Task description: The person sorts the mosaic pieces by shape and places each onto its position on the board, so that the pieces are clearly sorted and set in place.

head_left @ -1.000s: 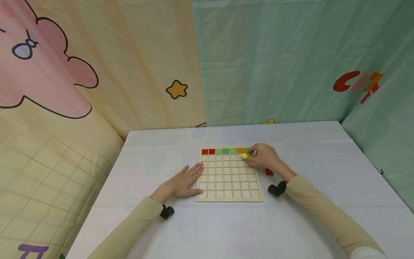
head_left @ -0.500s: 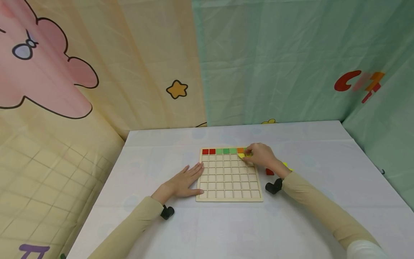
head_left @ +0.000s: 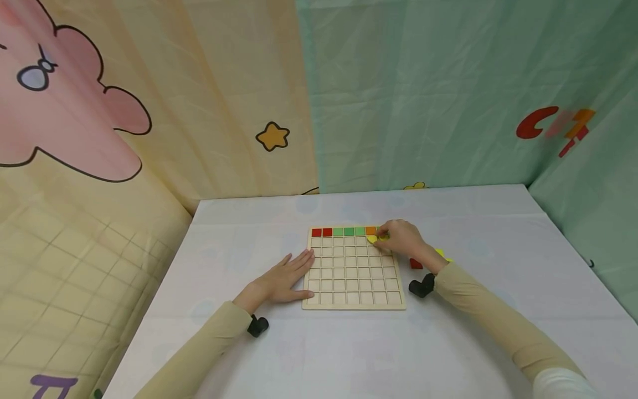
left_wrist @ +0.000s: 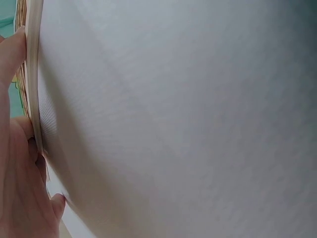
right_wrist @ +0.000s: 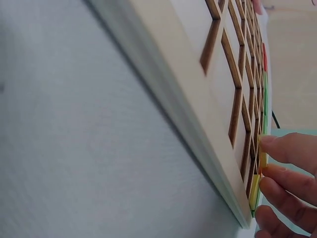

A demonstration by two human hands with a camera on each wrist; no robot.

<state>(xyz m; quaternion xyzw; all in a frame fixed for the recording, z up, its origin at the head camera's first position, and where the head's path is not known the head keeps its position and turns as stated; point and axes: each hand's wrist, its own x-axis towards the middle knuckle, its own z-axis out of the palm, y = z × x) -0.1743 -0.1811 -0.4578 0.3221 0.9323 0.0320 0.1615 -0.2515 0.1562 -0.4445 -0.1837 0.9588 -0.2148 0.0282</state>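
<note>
A wooden grid board [head_left: 353,306] lies on the white table. Its far row holds red tiles [head_left: 321,233], green tiles [head_left: 349,231] and an orange tile [head_left: 371,230]. My left hand [head_left: 285,280] rests with spread fingers along the board's left edge. Over the second row, near the far right corner, my right hand [head_left: 401,237] pinches a yellow tile [head_left: 371,239] between thumb and fingers. In the right wrist view, this yellow tile [right_wrist: 263,151] stands tilted at the grid, and a second yellow tile [right_wrist: 255,188] sits in the neighbouring cell by the border.
To the right of the board lie a red piece [head_left: 416,264] and yellow pieces [head_left: 441,253], partly hidden by the right wrist. The white table [head_left: 349,354] runs back to printed curtains [head_left: 423,111]. Black wrist cameras [head_left: 422,285] sit close above the cloth.
My right hand has shifted slightly left with the yellow tile, from near the last column to the cell beside it, then stayed there. The left hand has not moved.
</note>
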